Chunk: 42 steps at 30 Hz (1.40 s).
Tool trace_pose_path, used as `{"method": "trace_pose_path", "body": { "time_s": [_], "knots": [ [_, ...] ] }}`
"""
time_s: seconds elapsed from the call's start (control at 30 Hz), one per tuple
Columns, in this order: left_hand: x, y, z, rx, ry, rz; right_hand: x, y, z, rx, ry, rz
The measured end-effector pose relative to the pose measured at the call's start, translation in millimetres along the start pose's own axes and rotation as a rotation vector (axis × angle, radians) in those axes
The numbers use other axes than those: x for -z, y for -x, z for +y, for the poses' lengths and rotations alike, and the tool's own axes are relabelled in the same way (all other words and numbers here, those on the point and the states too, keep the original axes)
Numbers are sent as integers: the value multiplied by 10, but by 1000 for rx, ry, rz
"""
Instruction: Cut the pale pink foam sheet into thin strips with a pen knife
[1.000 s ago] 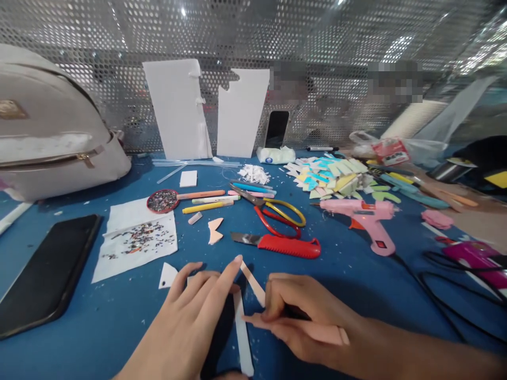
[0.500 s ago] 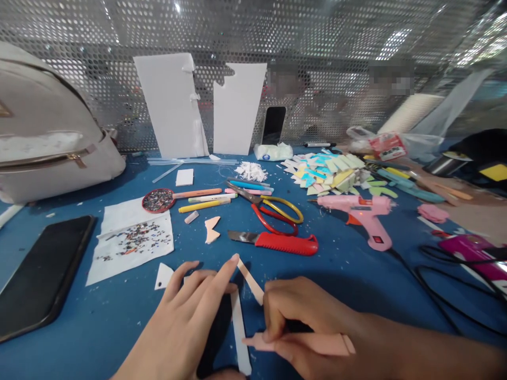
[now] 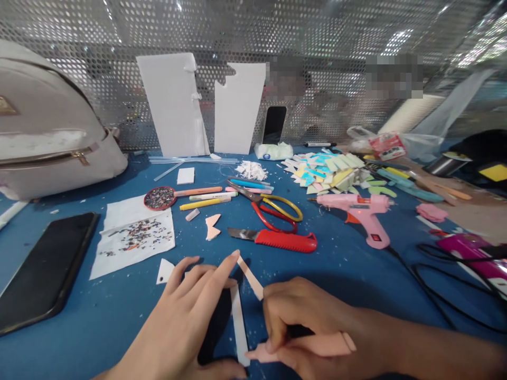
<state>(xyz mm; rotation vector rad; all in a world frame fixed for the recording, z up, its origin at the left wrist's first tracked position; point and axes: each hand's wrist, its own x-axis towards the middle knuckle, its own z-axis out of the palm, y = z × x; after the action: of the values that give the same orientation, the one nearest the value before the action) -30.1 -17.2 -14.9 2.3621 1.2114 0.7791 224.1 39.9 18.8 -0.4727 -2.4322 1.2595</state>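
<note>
My right hand point(image 3: 303, 316) is closed round a peach marker point(image 3: 320, 345). The marker's tip touches the lower end of a narrow white strip point(image 3: 238, 324) on the table. My left hand point(image 3: 190, 311) rests with fingers spread; a fingertip meets the strip's top end, and the thumb lies near its bottom end. A second strip, coloured peach point(image 3: 251, 277), slants from my left index fingertip to my right knuckles. Just left of my left hand lies a small white piece with a black dot point(image 3: 165, 271). Beyond the hands is a notched peach piece point(image 3: 213, 227).
A red box cutter point(image 3: 285, 241) with its blade out, scissors point(image 3: 281, 208) and a pink glue gun point(image 3: 358, 206) lie ahead. Cut scraps point(image 3: 328, 171) are piled behind. Left are a black phone point(image 3: 47, 264), a sheet with sequins point(image 3: 130, 253) and a backpack point(image 3: 51, 132).
The marker tip has moved down along the white strip to near its lower end. My left hand stays in place.
</note>
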Motion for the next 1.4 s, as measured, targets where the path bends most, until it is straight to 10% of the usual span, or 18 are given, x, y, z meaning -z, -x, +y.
{"method": "trace_pose_path", "body": {
  "time_s": [0.67,1.4],
  "knots": [
    [32,-31,77,20,-101,-3,93,-52,-117,-319,-269,79],
    [21,-16,77,16,-119,13,48,-27,-56,-126,-119,7]
  ]
}}
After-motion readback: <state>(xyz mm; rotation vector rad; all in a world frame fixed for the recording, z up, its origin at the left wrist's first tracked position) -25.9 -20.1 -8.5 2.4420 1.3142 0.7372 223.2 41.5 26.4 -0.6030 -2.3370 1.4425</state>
